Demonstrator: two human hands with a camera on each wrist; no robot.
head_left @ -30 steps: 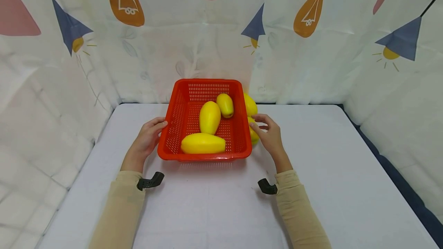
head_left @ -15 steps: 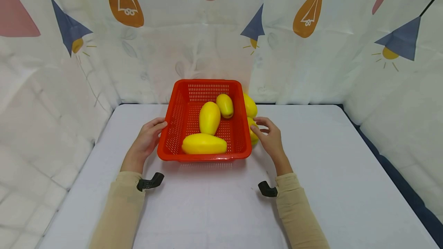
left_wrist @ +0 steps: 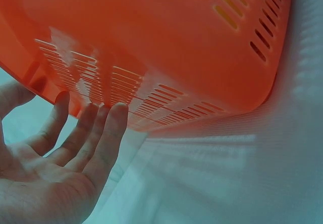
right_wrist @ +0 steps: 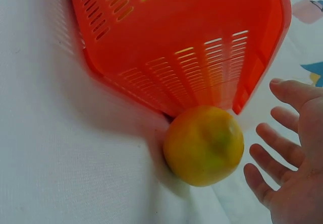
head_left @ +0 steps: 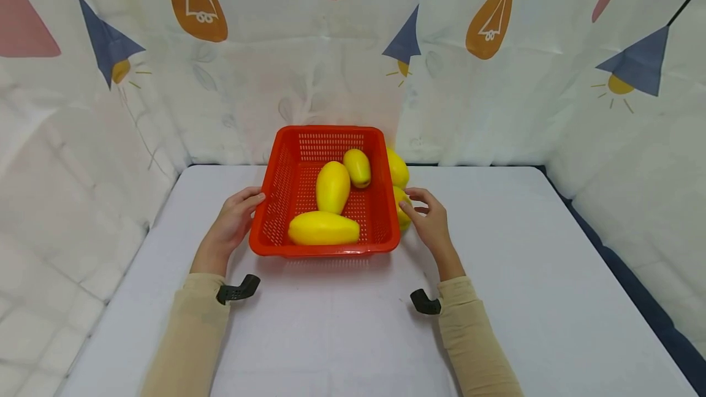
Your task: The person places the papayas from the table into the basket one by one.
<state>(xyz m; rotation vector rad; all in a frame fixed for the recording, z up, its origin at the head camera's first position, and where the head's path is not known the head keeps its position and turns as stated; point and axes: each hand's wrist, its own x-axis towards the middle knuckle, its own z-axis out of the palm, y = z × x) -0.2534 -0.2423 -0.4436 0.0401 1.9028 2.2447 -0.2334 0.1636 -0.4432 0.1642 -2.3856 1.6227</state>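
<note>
A red plastic basket (head_left: 324,250) with slotted walls sits on the white table, holding a long yellow fruit (head_left: 323,228), an oval yellow fruit (head_left: 333,187) and a smaller yellow fruit (head_left: 357,168). My left hand (head_left: 231,225) grips its left side, thumb at the rim and fingertips against the outer wall in the left wrist view. Outside the right wall lie a yellow fruit (right_wrist: 203,146) with a greenish end and another yellow fruit (head_left: 397,168) behind it, both partly hidden in the head view. Beside the nearer one, my right hand (head_left: 432,225) has its fingers spread, holding nothing.
The white table (head_left: 331,336) extends around the basket. A white curtain (head_left: 353,84) printed with lamps and bulbs hangs close behind the basket and along both sides. Dark cloth (head_left: 634,280) runs along the table's right edge.
My right hand has shifted very slightly down and its fingers have spread a little. The long fruit rolled a touch and settled. The left hand and basket hold their places.
</note>
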